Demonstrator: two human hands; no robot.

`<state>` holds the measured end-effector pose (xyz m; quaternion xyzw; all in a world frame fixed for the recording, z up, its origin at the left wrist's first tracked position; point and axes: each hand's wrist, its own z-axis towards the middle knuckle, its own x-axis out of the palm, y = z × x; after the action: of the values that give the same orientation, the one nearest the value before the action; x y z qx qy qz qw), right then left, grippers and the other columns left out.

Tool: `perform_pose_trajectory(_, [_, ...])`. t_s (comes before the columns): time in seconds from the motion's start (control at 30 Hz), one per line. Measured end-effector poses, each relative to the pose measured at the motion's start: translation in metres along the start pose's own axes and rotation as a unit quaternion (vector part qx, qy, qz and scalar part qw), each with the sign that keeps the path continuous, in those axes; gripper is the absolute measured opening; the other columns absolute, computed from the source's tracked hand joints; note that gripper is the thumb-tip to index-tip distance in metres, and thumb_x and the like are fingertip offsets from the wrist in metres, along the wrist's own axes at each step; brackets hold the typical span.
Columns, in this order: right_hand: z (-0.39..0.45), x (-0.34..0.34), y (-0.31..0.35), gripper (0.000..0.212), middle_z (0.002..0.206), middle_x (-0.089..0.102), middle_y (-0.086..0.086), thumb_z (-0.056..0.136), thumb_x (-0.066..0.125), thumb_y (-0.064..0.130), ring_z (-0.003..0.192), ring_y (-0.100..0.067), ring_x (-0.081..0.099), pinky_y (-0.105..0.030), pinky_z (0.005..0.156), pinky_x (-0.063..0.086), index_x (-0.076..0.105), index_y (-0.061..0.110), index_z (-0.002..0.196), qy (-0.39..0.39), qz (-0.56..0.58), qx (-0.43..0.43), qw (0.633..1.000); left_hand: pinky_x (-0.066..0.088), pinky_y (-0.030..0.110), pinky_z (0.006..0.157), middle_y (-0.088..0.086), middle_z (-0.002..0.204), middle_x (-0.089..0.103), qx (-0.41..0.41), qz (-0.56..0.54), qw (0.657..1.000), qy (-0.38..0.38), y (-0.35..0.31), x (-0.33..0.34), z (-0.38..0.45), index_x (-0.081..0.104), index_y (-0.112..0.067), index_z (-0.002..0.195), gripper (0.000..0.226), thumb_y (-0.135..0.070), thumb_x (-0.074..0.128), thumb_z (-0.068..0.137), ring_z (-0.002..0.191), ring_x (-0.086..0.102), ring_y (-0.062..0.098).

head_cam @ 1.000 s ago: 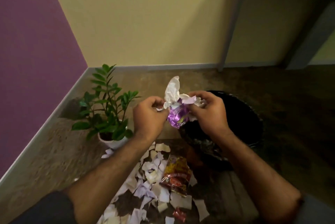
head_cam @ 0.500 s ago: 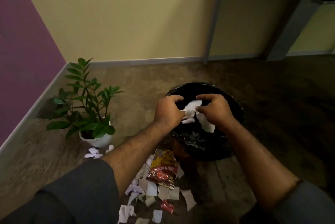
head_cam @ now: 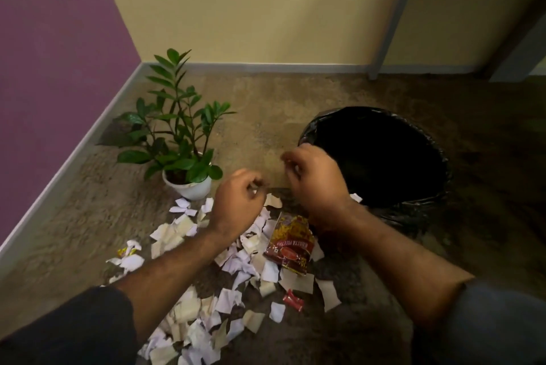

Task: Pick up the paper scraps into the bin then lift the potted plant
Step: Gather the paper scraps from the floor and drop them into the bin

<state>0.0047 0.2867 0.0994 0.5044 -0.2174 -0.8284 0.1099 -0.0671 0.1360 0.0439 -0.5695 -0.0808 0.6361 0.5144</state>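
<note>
Several white and cream paper scraps (head_cam: pixel 236 258) lie scattered on the brown floor in front of me. The bin (head_cam: pixel 413 205), lined with a black bag, stands at the right. A green potted plant (head_cam: pixel 177 128) in a white pot (head_cam: pixel 189 190) stands at the left, close to the scraps. My left hand (head_cam: pixel 239 202) hovers over the far end of the pile with loosely curled fingers and nothing visible in it. My right hand (head_cam: pixel 316 178) is just left of the bin's rim, fingers also loosely curled and empty. Both hands are slightly blurred.
A red and yellow snack wrapper (head_cam: pixel 291 243) lies among the scraps, and a small red wrapper (head_cam: pixel 293 300) sits nearer me. A yellow-marked crumpled piece (head_cam: pixel 127 251) lies to the left. A purple wall runs along the left and a yellow wall along the back.
Both hands carried a bundle of paper and a purple wrapper over the bin, let it go inside, and have drawn back left toward the pile, empty.
</note>
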Motion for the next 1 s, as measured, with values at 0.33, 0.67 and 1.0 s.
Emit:
perform_pose_trajectory(0.33, [-0.074,0.125,-0.028,0.065,0.153,0.028,-0.008,0.086,0.063,0.033,0.138,-0.036,0.026,-0.046,0.108,0.035,0.033,0.029,0.144,0.383,-0.139,0.085,0.909,0.038,0.053,0.107,0.003,0.156,0.020,-0.288,0.153,0.920,0.218,0.120,0.040,-0.108,0.029,-0.041,0.145,0.092,-0.059,0.075,0.067,0.141,0.024,0.036])
perform_pose_trajectory(0.67, [-0.123,0.180,-0.065,0.078,0.160,0.007,-0.007,0.079,0.069,0.014,0.136,-0.039,0.032,-0.049,0.107,0.040,0.030,0.039,0.142,0.432,-0.096,0.187,0.877,0.017,0.061,0.114,0.000,0.162,-0.005,-0.241,0.155,0.915,0.283,0.140,0.066,-0.116,0.010,-0.051,0.146,0.114,-0.076,0.072,0.054,0.146,-0.002,0.045])
perform_pose_trajectory(1.0, [-0.121,0.173,-0.062,0.026,0.106,0.062,-0.012,0.081,0.052,0.011,0.099,-0.036,0.061,-0.040,0.086,0.053,0.066,0.011,0.102,0.386,-0.020,0.102,0.916,0.039,0.046,0.109,0.010,0.157,0.011,-0.205,0.221,0.904,0.303,0.134,0.075,-0.120,0.046,-0.031,0.137,0.072,-0.017,0.077,0.074,0.141,0.022,0.039])
